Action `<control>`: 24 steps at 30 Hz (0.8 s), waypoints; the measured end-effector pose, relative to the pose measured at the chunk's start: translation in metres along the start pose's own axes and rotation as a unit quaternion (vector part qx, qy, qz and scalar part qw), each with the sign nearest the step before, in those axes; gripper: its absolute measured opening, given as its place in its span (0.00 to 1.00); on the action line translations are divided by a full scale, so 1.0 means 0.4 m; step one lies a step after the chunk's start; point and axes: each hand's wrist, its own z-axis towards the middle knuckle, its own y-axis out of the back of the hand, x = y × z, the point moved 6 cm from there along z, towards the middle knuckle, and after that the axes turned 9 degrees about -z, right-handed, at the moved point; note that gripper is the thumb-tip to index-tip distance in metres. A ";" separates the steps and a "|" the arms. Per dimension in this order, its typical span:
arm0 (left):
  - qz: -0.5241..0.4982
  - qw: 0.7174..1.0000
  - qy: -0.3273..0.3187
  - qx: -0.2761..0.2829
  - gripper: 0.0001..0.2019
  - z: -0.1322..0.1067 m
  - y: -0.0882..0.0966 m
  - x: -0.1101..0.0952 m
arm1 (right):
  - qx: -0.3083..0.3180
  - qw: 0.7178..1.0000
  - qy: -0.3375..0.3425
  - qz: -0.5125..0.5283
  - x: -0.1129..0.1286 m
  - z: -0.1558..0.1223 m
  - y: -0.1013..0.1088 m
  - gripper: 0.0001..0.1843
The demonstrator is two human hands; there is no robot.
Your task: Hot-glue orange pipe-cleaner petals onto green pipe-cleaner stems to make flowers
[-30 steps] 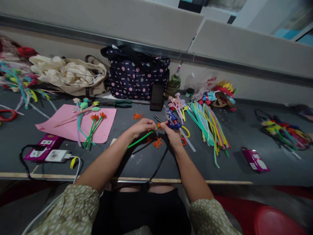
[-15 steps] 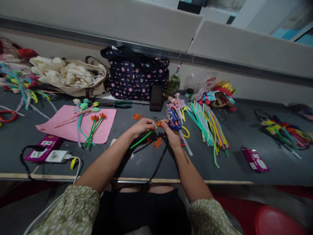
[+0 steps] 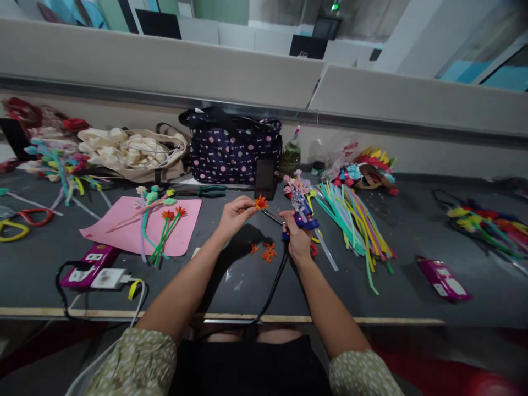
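My left hand [image 3: 234, 218] pinches an orange pipe-cleaner flower [image 3: 260, 203] between thumb and fingertips, its petals facing up. Any stem under the flower is hidden by the hand. My right hand [image 3: 298, 240] is wrapped round a blue glue gun [image 3: 304, 220], with a clear glue stick [image 3: 328, 250] poking out of its back. A black cord runs from the gun toward the table's front edge. Between my forearms lie loose orange pipe-cleaner pieces [image 3: 269, 252]. To the left, finished orange flowers on green stems [image 3: 159, 236] rest on pink paper [image 3: 187, 220].
A bundle of coloured pipe cleaners [image 3: 355, 220] lies right of the glue gun. Behind stand a phone [image 3: 264, 177], a dark patterned bag [image 3: 231, 148] and a green bottle [image 3: 291, 157]. Pliers [image 3: 211, 191], scissors [image 3: 35, 217] and a power adapter [image 3: 109, 279] are on the left.
My right hand has let go of the orange piece and taken hold of the glue gun. My left hand has turned the flower upward; the green stem is out of sight. The view has tilted up.
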 end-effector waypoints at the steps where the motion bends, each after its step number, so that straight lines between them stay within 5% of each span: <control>1: -0.003 1.000 -0.014 -0.004 0.10 0.002 0.002 0.001 | 0.005 1.000 -0.003 0.004 -0.001 -0.001 -0.001 0.20; 11: -0.092 0.992 0.046 -0.071 0.15 -0.003 0.013 0.038 | 0.047 0.997 -0.021 -0.056 -0.015 -0.012 -0.011 0.22; 24: -0.106 0.985 0.116 -0.071 0.20 -0.009 0.011 0.060 | 0.058 0.996 -0.031 -0.066 -0.030 -0.014 -0.017 0.22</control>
